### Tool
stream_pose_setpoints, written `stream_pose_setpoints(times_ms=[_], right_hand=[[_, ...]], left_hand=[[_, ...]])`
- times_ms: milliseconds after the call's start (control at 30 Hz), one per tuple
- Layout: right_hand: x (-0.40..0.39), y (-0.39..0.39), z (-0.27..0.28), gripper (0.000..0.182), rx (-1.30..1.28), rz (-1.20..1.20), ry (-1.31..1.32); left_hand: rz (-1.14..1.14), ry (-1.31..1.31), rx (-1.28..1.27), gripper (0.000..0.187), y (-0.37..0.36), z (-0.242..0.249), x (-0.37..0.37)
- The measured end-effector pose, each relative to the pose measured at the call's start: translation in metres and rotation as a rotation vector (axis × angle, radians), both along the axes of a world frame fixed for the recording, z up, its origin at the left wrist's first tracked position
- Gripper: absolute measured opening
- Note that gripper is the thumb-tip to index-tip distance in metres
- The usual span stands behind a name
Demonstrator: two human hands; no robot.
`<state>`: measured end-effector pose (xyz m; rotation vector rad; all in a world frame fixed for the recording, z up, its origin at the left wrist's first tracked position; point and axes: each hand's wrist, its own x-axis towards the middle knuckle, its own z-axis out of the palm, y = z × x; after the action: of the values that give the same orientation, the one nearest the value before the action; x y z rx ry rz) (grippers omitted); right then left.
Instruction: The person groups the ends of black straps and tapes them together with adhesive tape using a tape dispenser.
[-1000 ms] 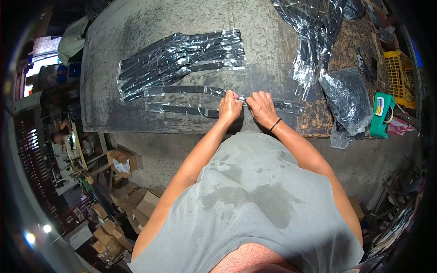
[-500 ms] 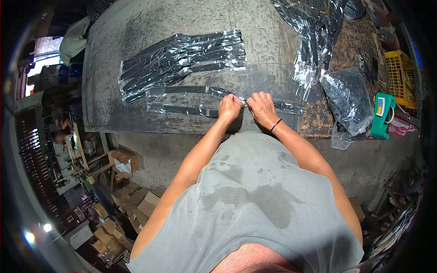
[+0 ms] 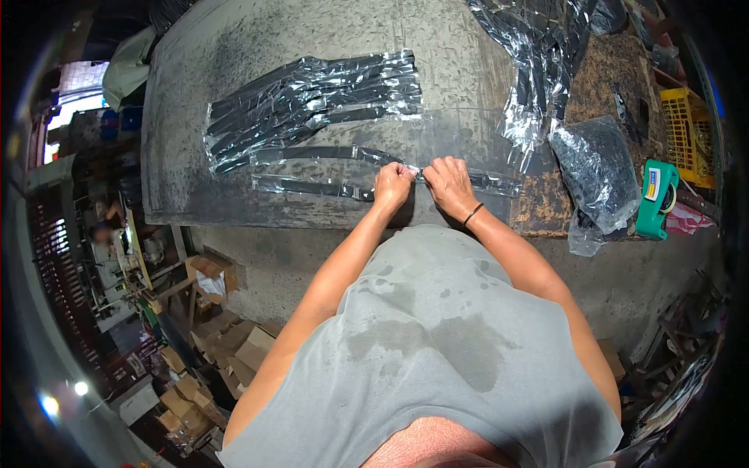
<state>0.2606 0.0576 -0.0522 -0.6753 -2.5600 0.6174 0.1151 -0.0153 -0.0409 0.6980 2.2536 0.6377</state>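
Note:
Near the front edge of the worktable, my left hand (image 3: 394, 186) is closed on black strips in clear plastic wrap. Close beside it, my right hand (image 3: 448, 184) also grips the wrapped strips, fingers curled down. Two strips run leftward from my hands: an upper wrapped strip (image 3: 312, 154) and a lower wrapped strip (image 3: 304, 186). To the right, a wrapped end (image 3: 495, 184) lies flat on the table. A shiny bit of plastic shows between my fingertips; the exact pinch is hidden. Farther back lies a pile of wrapped black strips (image 3: 312, 101).
The grey worktable (image 3: 257, 39) is stained. At its right are another bundle of wrapped strips (image 3: 538, 70), a clear plastic bag (image 3: 597, 171), a green tape dispenser (image 3: 657, 199) and a yellow crate (image 3: 686, 132). Cardboard boxes (image 3: 242, 351) stand on the floor at left.
My hands stay almost in place on the wrapped strips. My left fingers have shifted very slightly, and a little more of the shiny plastic shows between my hands.

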Motion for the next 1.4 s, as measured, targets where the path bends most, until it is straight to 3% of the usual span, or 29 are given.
stream_pose_setpoints(times_ms=[367, 433, 533, 700, 767, 1100, 1200, 1267, 1333, 1400], right_hand=[[0.001, -0.001, -0.001, 0.007, -0.008, 0.003, 0.0], [0.001, -0.001, -0.002, 0.007, 0.002, 0.001, 0.011], [0.001, -0.001, -0.001, 0.007, 0.015, -0.006, 0.039], [0.001, 0.0, 0.001, 0.006, 0.003, 0.005, 0.023], [0.001, 0.0, -0.001, 0.006, 0.003, 0.006, 0.016], [0.0, 0.001, 0.001, 0.006, -0.023, 0.005, 0.009], [0.0, 0.001, 0.001, 0.006, -0.029, 0.001, 0.0], [0.0, 0.0, 0.003, 0.006, -0.031, 0.003, -0.008], [0.0, 0.001, 0.005, 0.007, -0.032, 0.012, 0.005], [0.0, 0.001, 0.006, 0.007, -0.022, 0.023, -0.005]], left_hand=[[0.032, 0.0, -0.019, 0.022, -0.001, -0.012, -0.002], [-0.098, 0.213, 0.039, 0.026, -0.003, -0.012, 0.001], [-0.178, 0.331, 0.105, 0.029, -0.005, 0.003, 0.01], [-0.169, 0.226, -0.013, 0.026, -0.003, -0.005, 0.0], [-0.09, 0.037, -0.01, 0.024, -0.002, -0.006, -0.004], [-0.005, 0.021, -0.016, 0.025, -0.005, -0.012, -0.004], [-0.007, 0.159, 0.079, 0.021, -0.015, -0.014, -0.006], [-0.102, 0.359, 0.318, 0.016, -0.022, -0.005, -0.01], [-0.225, 0.449, 0.278, 0.012, -0.03, 0.009, -0.014], [-0.384, 0.641, 0.404, 0.021, -0.038, 0.011, -0.018]])
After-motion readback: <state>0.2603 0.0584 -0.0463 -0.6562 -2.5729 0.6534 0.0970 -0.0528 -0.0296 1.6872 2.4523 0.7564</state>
